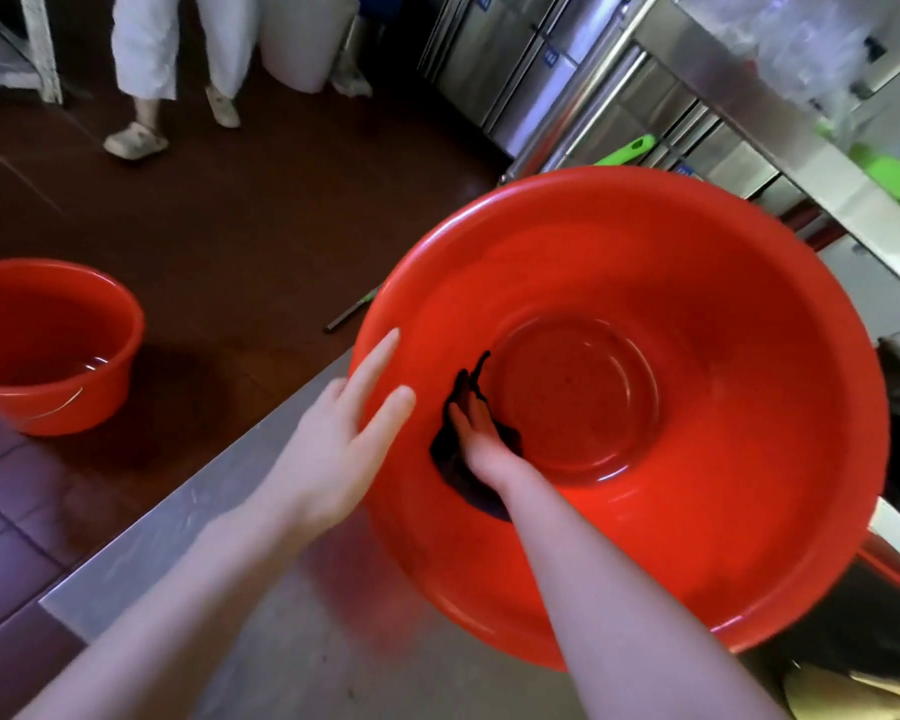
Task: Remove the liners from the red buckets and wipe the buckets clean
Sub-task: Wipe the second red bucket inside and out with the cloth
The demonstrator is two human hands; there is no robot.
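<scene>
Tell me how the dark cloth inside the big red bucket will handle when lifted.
Probably floppy: the dark cloth bunches and wrinkles under the right hand. Likely light, since it looks thin, with one end trailing to a point on the big red bucket wall. Possibly damp, but that is unclear.

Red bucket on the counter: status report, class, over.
Left hand flat on red bucket rim. Right hand inside, fingers pressing dark cloth to the wall. Nothing in the way.

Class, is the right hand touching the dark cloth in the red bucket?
Touching. Head view: the right hand presses the dark cloth against the bucket wall.
</scene>
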